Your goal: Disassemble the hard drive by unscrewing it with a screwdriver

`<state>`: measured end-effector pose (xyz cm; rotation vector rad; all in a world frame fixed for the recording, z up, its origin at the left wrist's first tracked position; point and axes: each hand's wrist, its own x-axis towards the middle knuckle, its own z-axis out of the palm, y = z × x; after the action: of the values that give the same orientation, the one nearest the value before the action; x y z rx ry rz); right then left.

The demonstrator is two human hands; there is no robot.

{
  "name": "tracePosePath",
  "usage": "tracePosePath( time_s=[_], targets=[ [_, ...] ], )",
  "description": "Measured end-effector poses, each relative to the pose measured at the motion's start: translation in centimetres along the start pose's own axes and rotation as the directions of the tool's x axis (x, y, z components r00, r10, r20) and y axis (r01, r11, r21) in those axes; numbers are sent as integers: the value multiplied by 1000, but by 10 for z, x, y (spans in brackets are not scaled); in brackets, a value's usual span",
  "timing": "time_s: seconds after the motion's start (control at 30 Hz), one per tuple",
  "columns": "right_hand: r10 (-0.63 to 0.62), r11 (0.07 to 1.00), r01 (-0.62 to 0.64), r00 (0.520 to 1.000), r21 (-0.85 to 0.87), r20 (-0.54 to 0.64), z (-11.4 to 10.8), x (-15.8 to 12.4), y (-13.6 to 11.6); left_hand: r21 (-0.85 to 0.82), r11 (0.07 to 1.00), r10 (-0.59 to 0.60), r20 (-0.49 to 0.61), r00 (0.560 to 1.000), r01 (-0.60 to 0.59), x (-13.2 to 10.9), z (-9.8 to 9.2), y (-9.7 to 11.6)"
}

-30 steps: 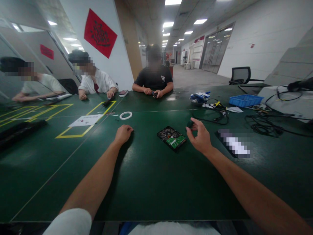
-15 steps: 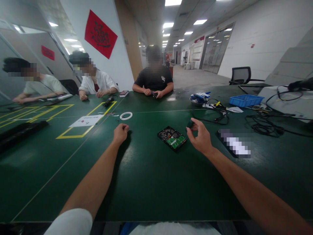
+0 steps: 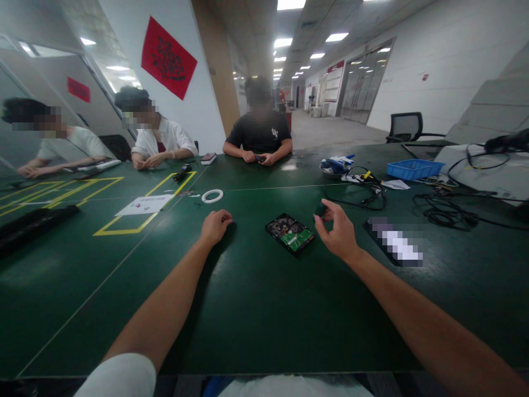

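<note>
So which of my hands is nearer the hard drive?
Right. Your right hand is close beside the hard drive, on its right, holding a small dark object. Your left hand is farther off, to its left, across a wider gap.

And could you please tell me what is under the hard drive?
The hard drive lies on the green table, whose surface shows around the drive's edges. Anything directly beneath cannot be seen, because the drive covers that patch.
</note>
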<state>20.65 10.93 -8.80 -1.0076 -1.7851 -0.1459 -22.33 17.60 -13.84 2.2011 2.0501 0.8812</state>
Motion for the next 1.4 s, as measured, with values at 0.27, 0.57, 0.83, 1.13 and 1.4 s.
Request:
tracePosePath(
  time_s=[0.27, 0.57, 0.83, 1.13, 1.4],
  targets=[
    [21, 1000, -21, 1000, 3, 6, 0, 0, 0, -26, 994, -105, -151, 983, 102, -1, -5, -5],
    [115, 991, -113, 993, 77, -20, 1, -1, -1, -108, 992, -92, -222, 971, 70, -7, -9, 41],
    [127, 990, -123, 991, 70, -51, 1, -2, -1, -267, 882, 361, -148, 921, -388, -48, 16, 136],
    [94, 995, -92, 993, 31, -71, -10, 7, -7, -493, 705, 547, -80, 833, -510, -104, 13, 201],
    [-106, 994, 111, 914, 9, 392, 2, -8, -43, -603, 751, 271, -88, 959, -268, -94, 11, 189]
  ],
)
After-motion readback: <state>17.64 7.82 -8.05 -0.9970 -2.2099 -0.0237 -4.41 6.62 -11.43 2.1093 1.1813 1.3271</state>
